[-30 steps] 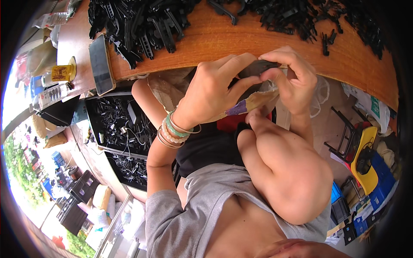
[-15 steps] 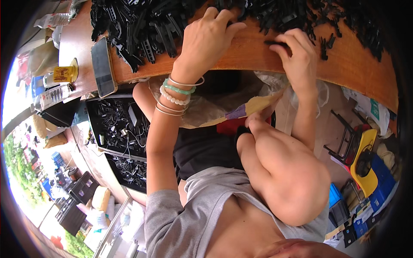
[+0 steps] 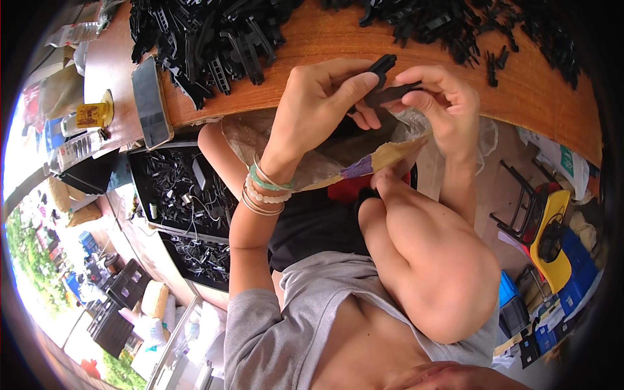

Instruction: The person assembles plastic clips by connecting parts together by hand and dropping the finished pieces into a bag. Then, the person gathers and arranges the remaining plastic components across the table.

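Both hands are raised over the near edge of the wooden table, almost meeting. Between the thumb and fingers of my left hand (image 3: 328, 104) is a black plastic part (image 3: 382, 65), long and narrow, tilted up to the right. My right hand (image 3: 448, 104) pinches a thin black plastic piece (image 3: 400, 92) between thumb and forefinger. Its left end reaches the part in the left hand; whether they join there I cannot tell. Beyond the left hand lies a heap of long black plastic parts (image 3: 244, 49). Beyond the right hand spreads a pile of smaller black pieces (image 3: 432, 29).
A phone (image 3: 151, 101) lies at the table's left, near a yellow tape roll (image 3: 94, 115). Below the edge hangs an open sack (image 3: 318, 159) over my lap. Black trays (image 3: 185, 188) of small parts stand lower left. A yellow chair (image 3: 552, 240) is at right.
My left hand has come back from the heap toward my right hand and now holds a black plastic part. The right hand has lowered slightly, still pinching its thin piece.
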Available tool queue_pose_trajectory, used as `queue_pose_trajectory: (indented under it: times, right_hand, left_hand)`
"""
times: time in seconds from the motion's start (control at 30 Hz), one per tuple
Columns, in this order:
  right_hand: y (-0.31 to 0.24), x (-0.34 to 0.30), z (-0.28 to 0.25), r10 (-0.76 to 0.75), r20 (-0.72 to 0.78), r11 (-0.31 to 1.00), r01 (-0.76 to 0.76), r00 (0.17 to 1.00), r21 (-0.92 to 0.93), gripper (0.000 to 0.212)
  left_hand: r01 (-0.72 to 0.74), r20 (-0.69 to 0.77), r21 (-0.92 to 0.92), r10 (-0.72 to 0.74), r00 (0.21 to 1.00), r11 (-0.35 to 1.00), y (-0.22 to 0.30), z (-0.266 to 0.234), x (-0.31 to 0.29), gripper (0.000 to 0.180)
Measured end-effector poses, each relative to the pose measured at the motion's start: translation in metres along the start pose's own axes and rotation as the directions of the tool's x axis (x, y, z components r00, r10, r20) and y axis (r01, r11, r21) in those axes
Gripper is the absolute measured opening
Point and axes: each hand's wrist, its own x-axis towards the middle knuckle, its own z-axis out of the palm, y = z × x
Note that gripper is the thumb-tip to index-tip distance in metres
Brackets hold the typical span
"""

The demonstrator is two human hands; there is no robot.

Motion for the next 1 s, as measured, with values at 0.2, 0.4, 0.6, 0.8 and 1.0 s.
queue_pose_trajectory:
  times: [0.2,0.4,0.6,0.8,1.0]
  right_hand:
    - [-0.006,-0.005,0.017,-0.165,-0.154,0.946,0.112,0.974,-0.305,0.014]
    - [-0.005,-0.005,0.012,-0.416,-0.068,0.788,0.322,0.907,-0.525,0.022]
    - [-0.016,-0.004,0.014,-0.374,0.028,0.789,0.333,0.927,-0.517,0.03]
    - [-0.007,-0.007,0.014,-0.389,-0.004,0.806,0.338,0.921,-0.485,0.03]
    - [-0.013,-0.003,0.007,-0.242,0.094,0.845,0.257,0.966,-0.469,0.032]
  left_hand:
    - [-0.187,0.073,0.228,0.175,0.982,0.956,-0.001,0.004,-0.009,0.029]
    - [-0.279,0.042,0.436,0.291,0.956,0.855,0.001,0.005,-0.015,0.035]
    - [-0.448,0.144,0.545,0.448,0.883,0.709,0.0,0.004,-0.02,0.031]
    - [-0.458,0.161,0.564,0.453,0.877,0.687,-0.002,0.003,-0.019,0.031]
    - [-0.333,0.138,0.459,0.304,0.943,0.824,-0.002,-0.006,-0.019,0.032]
